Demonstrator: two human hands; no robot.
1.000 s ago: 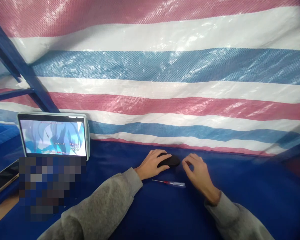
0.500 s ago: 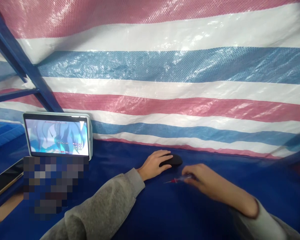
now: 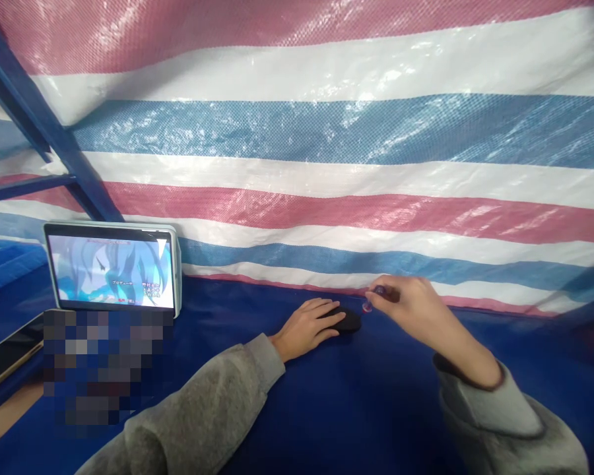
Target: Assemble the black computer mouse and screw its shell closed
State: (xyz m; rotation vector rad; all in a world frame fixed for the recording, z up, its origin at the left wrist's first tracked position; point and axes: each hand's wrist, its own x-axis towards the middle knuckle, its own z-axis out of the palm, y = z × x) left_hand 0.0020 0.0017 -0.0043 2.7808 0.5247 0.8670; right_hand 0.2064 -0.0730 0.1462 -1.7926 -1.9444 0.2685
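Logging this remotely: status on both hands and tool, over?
Left hand on black mouse. Right hand gripping screwdriver, angled down beside the mouse; tip hard to make out. Tablet stands apart, off left.

"プロデューサー" on the tablet screen (image 3: 111, 272)

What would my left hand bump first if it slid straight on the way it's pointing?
Resting on the mouse, it would probably meet the screwdriver in your right hand, though depth there is unclear.
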